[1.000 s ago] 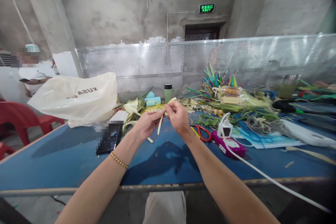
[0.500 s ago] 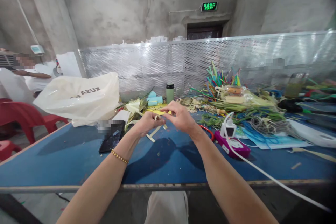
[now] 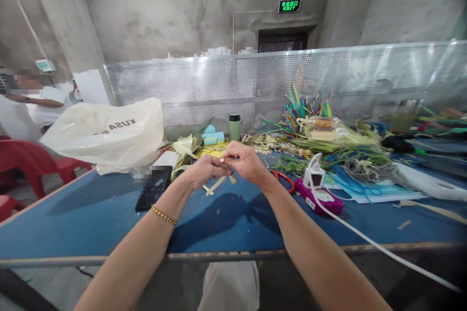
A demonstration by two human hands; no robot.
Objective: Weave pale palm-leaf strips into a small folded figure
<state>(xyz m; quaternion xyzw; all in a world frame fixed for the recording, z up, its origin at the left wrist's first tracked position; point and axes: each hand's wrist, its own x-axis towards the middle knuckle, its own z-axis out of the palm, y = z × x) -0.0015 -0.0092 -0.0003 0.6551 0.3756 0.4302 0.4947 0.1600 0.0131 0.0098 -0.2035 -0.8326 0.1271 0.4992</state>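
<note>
left hand (image 3: 203,171) + right hand (image 3: 247,164), fingers pinched on a thin pale leaf strip (image 3: 216,185); looks light, floppy, prob tears easy, so grip near the fold

A pale cream strip (image 3: 216,185) is seen against a blue table (image 3: 91,223); red scissors (image 3: 282,180), a green bottle (image 3: 234,129) and a silver, hole-dotted screen (image 3: 204,87) are picked out.
</note>
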